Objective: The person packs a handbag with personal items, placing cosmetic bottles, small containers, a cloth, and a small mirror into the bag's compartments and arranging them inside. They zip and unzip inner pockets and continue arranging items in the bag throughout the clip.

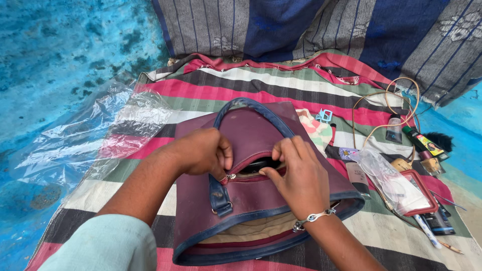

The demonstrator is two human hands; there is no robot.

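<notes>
Handbag [261,211] lies flat on striped cloth [281,85], mouth toward person. Left hand [201,150] pinches zipper pull [230,176] at pocket's left end; right hand [296,175] pinches pocket edge. Zipper runs left-right. Small bottles [422,143] right of handbag.

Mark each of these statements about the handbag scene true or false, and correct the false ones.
1. The left hand pinches a metal zip pull on the maroon handbag. True.
2. The right hand wears a beaded bracelet at the wrist. True.
3. The handbag lies on bare blue floor. False: it lies on a striped cloth.
4. A clear plastic sheet lies to the right of the bag. False: it lies to the left.
5. The bag's outer pocket is zipped shut. False: it gapes open under the right hand's fingers.
</notes>
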